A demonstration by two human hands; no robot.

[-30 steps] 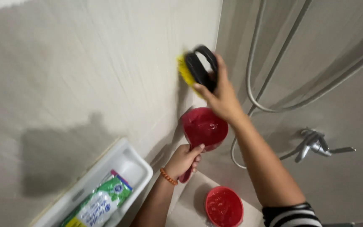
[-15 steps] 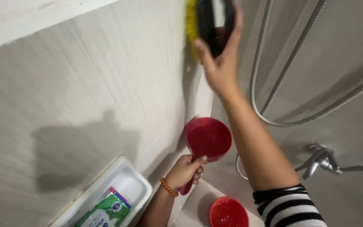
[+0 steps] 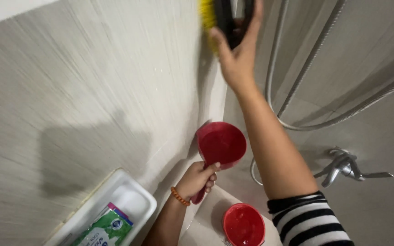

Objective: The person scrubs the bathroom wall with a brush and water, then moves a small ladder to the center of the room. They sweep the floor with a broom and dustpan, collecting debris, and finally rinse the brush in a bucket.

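Two hands busy: right hand (image 3: 235,57) has its fingers clamped on a stiff, light black-and-yellow scrub brush (image 3: 222,20) pressed high on the tiled wall (image 3: 92,91), while left hand (image 3: 198,178) grips the red plastic dipper (image 3: 220,145) by its handle, probably slippery when wet.

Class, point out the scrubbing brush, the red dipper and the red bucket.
scrubbing brush (image 3: 226,20), head view, black body beside yellow bristles.
red dipper (image 3: 221,145), head view, bowl interior.
red bucket (image 3: 244,225), head view, inside.
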